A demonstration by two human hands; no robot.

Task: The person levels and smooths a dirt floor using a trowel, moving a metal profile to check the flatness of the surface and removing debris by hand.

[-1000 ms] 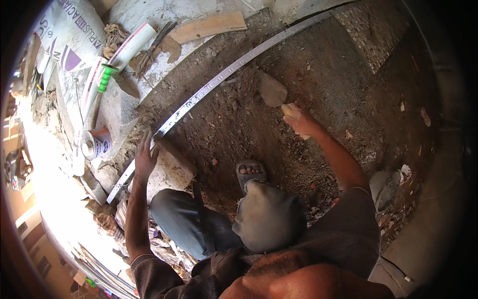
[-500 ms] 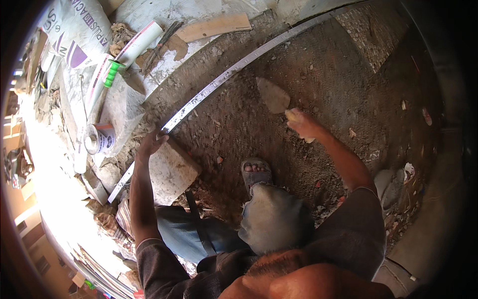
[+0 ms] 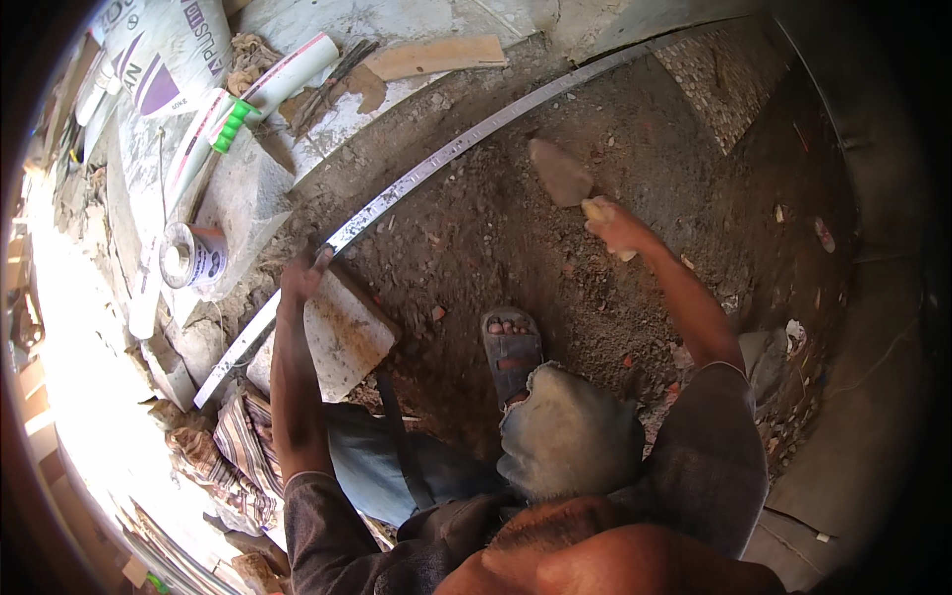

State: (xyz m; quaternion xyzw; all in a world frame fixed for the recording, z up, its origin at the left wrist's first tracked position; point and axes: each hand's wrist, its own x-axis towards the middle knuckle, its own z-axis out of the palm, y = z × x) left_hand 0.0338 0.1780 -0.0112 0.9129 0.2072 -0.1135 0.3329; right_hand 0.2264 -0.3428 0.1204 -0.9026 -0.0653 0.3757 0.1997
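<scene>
Crouched over a patch of loose brown soil (image 3: 476,233), the person has each hand busy with something. The left hand (image 3: 305,276) is folded over a long, narrow, silvery metal bar (image 3: 436,159), thumb on one side and fingers bent on the other; how hard they press I can't tell, with the knuckles in shadow. The bar runs from the lower left up across the soil towards the far right (it looks bowed from here), and passes just beside a pale, rough-faced block (image 3: 352,337).

The right hand (image 3: 617,230), well apart, has its fingers wrapped closed around the yellowish handle of a pointed grey trowel (image 3: 562,174). The blade points away over the soil, on the near side of the bar; it seems close to the ground, though whether it touches is too blurred to say.

A foot in a grey sandal (image 3: 514,352) stands between the arms. Off to the left, a green ribbed handle (image 3: 231,127) lies across white plastic pipes (image 3: 293,74), near a round, light-coloured tin (image 3: 195,256). A flat, tan wooden board (image 3: 436,58) lies beyond the bar.
</scene>
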